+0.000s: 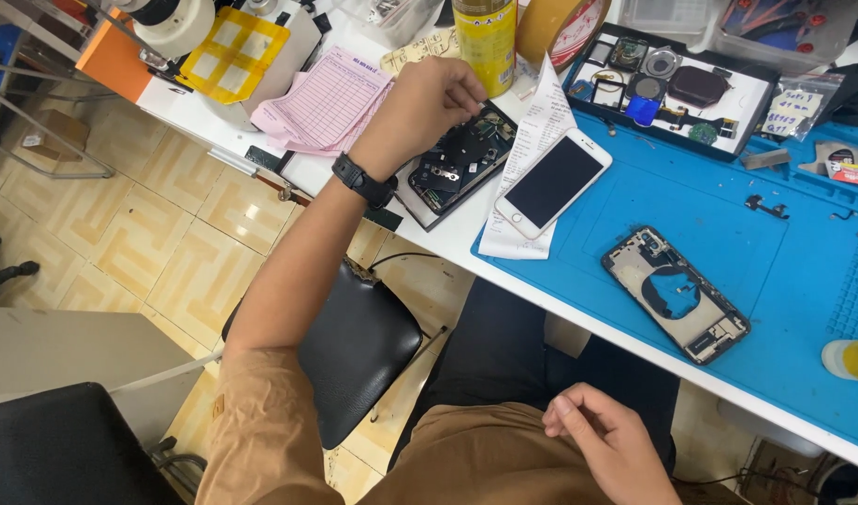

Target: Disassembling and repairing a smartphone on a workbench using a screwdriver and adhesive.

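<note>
Left hand (427,101): your fingers are curled, fingertips pinched over the opened phone (459,161).
Right hand (608,449): loosely curled, empty, resting on your lap.
Hidden: whatever the pinch holds is unclear.

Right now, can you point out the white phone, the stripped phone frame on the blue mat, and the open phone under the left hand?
white phone (552,182), head view, middle of its dark screen.
stripped phone frame (719,329), head view, lower end.
open phone (457,164), head view, exposed dark insides.

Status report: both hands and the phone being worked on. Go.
Left hand pinching over opened phone, contents unclear. Right hand idle on lap, loosely curled. White phone face-up beside it, on paper slip.
</note>
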